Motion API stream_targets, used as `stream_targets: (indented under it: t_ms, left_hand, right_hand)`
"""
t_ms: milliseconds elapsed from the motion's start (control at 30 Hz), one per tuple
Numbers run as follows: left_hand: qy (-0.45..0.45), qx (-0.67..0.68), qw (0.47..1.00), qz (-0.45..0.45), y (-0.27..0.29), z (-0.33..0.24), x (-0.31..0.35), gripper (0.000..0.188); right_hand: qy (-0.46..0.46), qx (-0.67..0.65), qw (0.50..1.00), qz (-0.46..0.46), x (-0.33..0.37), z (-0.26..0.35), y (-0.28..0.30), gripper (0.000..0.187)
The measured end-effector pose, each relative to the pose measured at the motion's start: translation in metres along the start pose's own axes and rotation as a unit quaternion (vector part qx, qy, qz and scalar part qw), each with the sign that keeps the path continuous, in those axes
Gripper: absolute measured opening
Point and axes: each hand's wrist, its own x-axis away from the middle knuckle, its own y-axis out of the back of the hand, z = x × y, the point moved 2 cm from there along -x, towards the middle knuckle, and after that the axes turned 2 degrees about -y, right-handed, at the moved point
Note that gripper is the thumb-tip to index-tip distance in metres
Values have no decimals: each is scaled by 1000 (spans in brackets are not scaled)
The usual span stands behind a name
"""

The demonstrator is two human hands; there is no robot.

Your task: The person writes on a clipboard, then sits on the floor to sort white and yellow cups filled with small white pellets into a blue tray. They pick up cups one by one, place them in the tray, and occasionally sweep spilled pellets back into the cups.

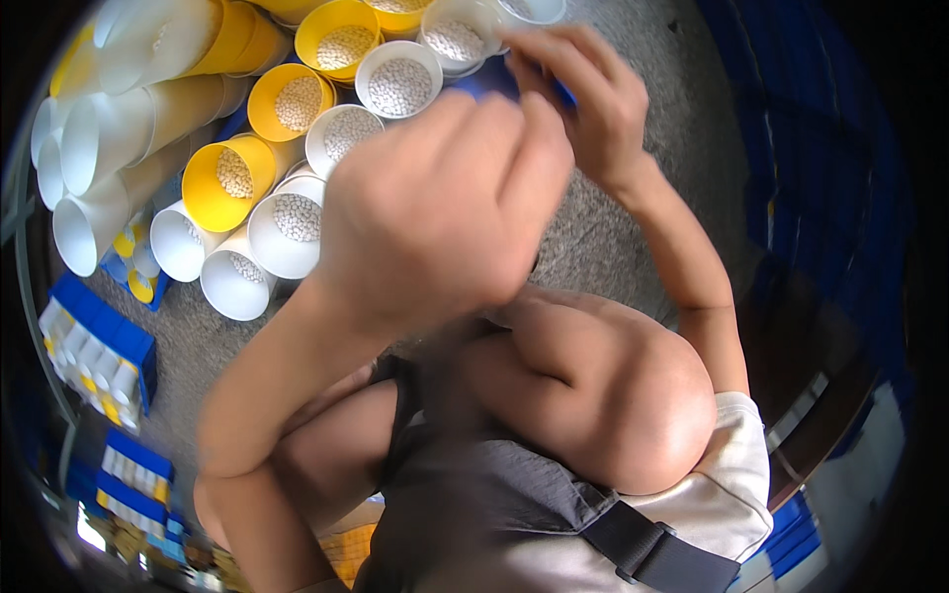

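The left hand (pixel 445 198) is hovering nearest, its fingers sitting curled; I cannot tell whether they are gripping anything. Farther right, the right hand (pixel 593 99) is hanging near a far white cup (pixel 479 17), fingers half-bent, their hold unclear. Far left, yellow cups (pixel 206 186) are holding pale beads (pixel 297 102).

Smooth plastic cups (pixel 203 193), matt pellets (pixel 397 87), rough floor (pixel 583 252), cloth strap (pixel 682 565)

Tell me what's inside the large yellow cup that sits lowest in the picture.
Small, round, whitish pellets show inside the yellow cup. Whatever lies beneath their visible surface is covered, so it cannot be seen.
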Motion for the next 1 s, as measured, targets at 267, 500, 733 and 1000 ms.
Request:
stream_targets:
  t_ms: [267,500,733,1000]
  left_hand:
    - [-165,253,825,478,20,-26,135,31]
    - [-159,356,541,745,23,-20,252,17]
    - [36,346,737,580,0,-46,266,15]
    - [297,234,855,355,-130,-56,287,21]
  right_hand:
    - [-191,-13,959,207,85,78,7,15]
    - [-375,-294,624,620,237,210,10,7]
    - [-479,-137,825,266,307,168,-19,9]
    - [-361,-63,905,217,339,105,-76,17]
